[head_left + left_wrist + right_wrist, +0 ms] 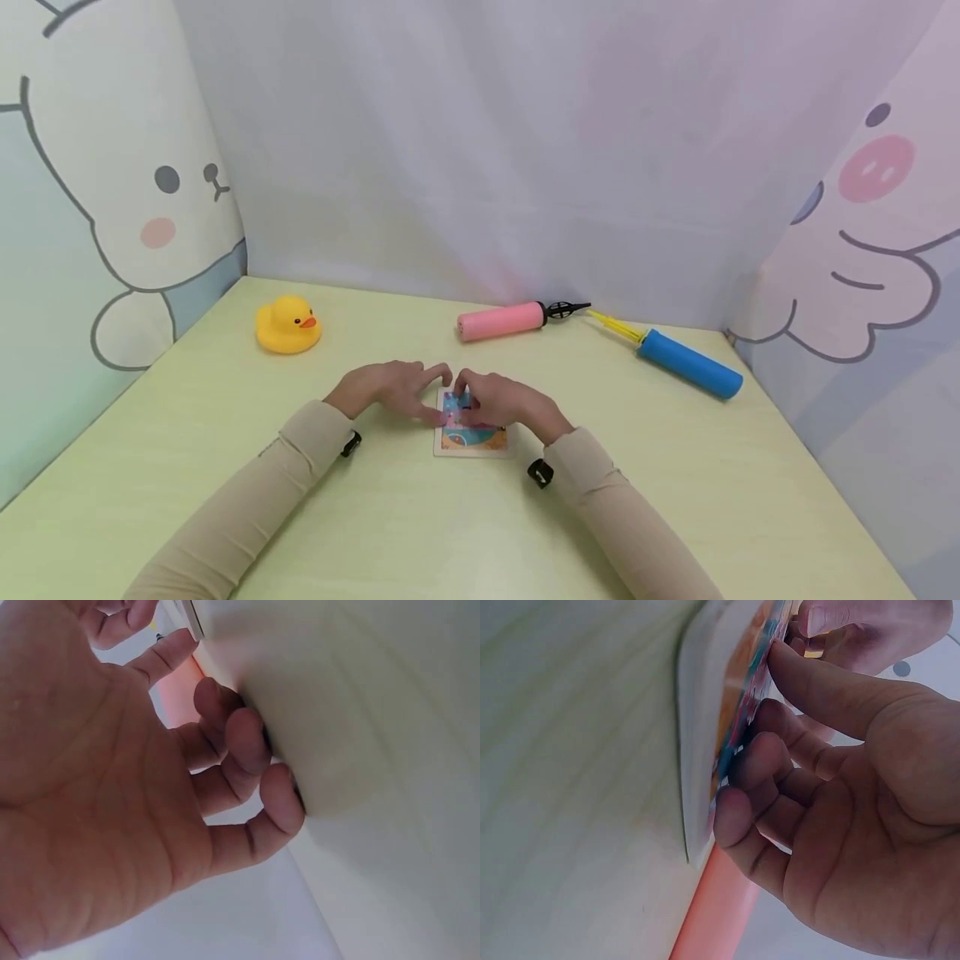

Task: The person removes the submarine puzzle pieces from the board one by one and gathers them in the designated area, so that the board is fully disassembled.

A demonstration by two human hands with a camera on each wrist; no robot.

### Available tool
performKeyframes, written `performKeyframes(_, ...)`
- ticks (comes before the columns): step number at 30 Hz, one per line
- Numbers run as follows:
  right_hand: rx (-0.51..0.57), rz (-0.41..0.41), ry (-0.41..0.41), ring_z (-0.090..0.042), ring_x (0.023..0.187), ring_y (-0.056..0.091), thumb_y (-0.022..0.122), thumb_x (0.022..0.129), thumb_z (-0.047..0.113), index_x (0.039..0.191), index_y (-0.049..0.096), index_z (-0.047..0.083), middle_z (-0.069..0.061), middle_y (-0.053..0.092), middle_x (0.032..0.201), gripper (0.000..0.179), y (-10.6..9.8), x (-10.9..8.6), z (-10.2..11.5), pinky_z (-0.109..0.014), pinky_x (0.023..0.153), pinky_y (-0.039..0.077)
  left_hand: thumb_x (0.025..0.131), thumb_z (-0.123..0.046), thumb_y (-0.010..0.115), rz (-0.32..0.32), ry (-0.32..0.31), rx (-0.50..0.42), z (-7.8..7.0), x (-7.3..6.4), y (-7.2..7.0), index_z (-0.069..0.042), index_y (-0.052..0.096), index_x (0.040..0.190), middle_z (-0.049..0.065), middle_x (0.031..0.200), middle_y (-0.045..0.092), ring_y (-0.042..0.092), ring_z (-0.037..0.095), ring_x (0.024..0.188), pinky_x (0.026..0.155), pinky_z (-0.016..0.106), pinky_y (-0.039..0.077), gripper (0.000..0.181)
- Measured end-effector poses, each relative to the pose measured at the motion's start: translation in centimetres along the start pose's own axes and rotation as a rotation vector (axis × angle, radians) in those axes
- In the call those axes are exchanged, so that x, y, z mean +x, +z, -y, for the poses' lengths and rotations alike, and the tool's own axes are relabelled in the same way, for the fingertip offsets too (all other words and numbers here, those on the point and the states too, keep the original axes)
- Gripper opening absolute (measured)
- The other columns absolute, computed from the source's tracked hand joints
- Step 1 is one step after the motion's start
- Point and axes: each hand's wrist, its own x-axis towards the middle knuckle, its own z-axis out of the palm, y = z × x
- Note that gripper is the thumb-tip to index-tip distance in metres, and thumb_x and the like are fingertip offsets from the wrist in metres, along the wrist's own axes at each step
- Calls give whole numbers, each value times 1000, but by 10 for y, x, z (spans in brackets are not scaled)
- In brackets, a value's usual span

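A flat picture board (472, 439) lies on the table (390, 533), just beside the left hand (405, 390) and partly under the right hand (495, 400). It looks thin, stiff and light, so it should lift easily, though its smooth base may slide if pushed sideways. The printed face could hold loose pieces; no seams can be made out, so it is best kept level. The pale rim seems the surest hold, above all the near edge, which no finger covers.

The left hand is half spread, fingers loosely bent, its thumb at the board's left edge; it grips nothing visible. The right hand is loosely bent too, fingertips and thumb resting on the printed face; no piece shows between them.

Counted outward: one board; two hands; two sleeves; two air pumps, the pink pump (501, 322) beyond the right hand and the blue pump (692, 363) beyond it and farther right; one yellow duck (288, 326), beyond the left hand and to its left.
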Motion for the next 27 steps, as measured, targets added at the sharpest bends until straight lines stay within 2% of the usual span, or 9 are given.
performKeyframes(8,14,-10,-6,-18,77,58,67,98,21,126,50,16,-5,60,87,33,0,2,0,-34,72,48,89,-55,68,3,-32,4,-1,3,-1,-28,40,129,6,98,52,55,24,85,76,41,43,55)
performKeyframes(15,-4,-10,7,-18,78,58,66,98,21,128,50,16,-5,60,86,34,-1,2,2,-35,73,47,90,-54,68,0,-32,-1,-1,4,-2,-28,40,129,6,99,52,55,24,86,77,41,44,55)
performKeyframes(27,26,4,13,-19,80,56,67,98,18,126,49,15,-7,58,89,33,0,4,0,-33,73,46,89,-54,68,8,-41,-27,-2,3,-1,-27,40,128,7,99,52,55,24,86,76,41,43,55)
